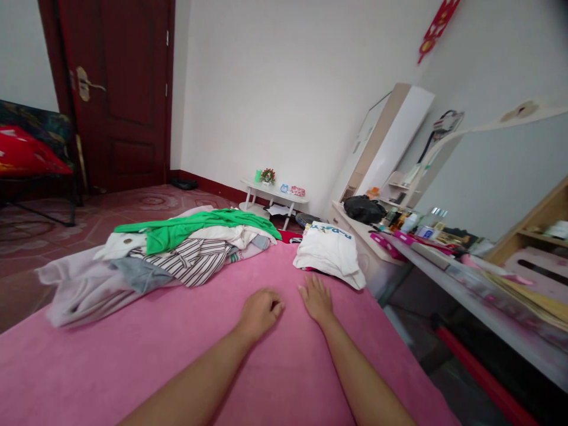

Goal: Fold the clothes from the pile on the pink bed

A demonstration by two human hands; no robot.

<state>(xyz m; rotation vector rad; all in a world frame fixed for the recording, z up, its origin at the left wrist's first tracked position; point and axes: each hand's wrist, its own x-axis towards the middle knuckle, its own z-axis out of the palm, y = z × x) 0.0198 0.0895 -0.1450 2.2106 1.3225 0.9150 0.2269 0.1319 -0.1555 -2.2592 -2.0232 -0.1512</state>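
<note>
Both my hands rest on a pink bed cover. My left hand is curled into a loose fist with nothing visible in it. My right hand lies flat on the cover, fingers stretched out toward a folded white shirt with blue lettering, just short of it. To the left lies a heap of loose clothes: a green shirt on top, a striped garment, and grey and white pieces beneath.
A cluttered desk with a black bag and bottles runs along the right. A small white table stands by the far wall. A dark red door is at the back left, a red cushion beside it.
</note>
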